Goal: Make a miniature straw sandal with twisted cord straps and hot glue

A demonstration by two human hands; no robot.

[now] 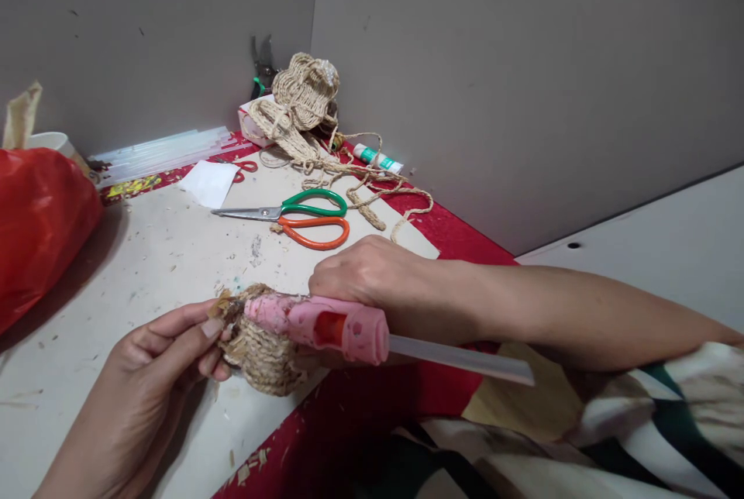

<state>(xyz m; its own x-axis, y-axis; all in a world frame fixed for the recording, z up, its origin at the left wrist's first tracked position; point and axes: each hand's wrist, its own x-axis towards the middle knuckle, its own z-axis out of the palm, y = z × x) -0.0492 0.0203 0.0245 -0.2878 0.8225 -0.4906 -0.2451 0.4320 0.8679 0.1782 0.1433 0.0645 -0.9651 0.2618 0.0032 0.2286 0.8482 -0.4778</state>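
Observation:
My right hand (363, 274) is closed around a pink glue gun (325, 325) with a clear glue stick (459, 359) jutting out of its back. The gun's nozzle points left onto a small woven straw piece (261, 356) at the table's near edge. My left hand (163, 363) pinches that straw piece at its upper left, thumb and fingers pressed on the fibre right by the nozzle. Part of the straw piece is hidden behind the gun.
Green-handled scissors (296, 206) and orange-handled scissors (314, 232) lie mid-table. Behind them sit a pile of braided straw rope (302, 108), a glue tube (377, 158), white paper (208, 183) and spare glue sticks (166, 149). A red plastic bag (40, 220) fills the left. Grey walls close the corner.

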